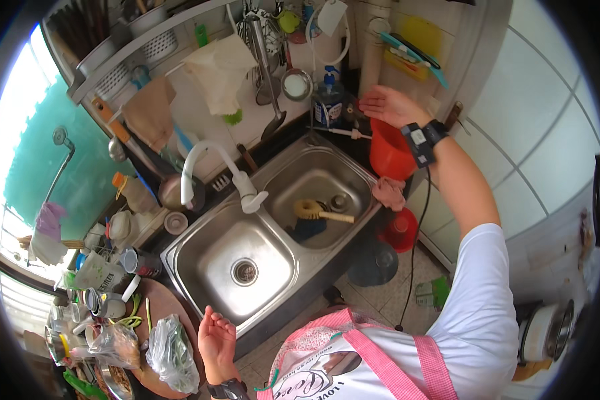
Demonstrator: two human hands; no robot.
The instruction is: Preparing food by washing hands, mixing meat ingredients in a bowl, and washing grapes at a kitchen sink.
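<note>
My right hand (392,106) is stretched out above a red plastic bucket (391,150) at the sink's far right corner. Its fingers are extended, near a blue-capped pump bottle of detergent (328,102), and I see nothing in them. My left hand (218,336) hovers by the near edge of a double-bowl stainless steel sink (294,265), palm up with loosely bent fingers and nothing in it. In the right bowl lie a round brush with a pale handle (336,216) and a dark cloth (310,229). A white faucet (245,187) rises between the bowls.
At left, a round wooden cutting board (176,302) bears a plastic bag of greens (171,355). Jars crowd beside it. Ladles (274,117) and cloths (220,70) hang on the wall. A pink rag (390,193) hangs at the counter's right edge, above a red basin (399,230).
</note>
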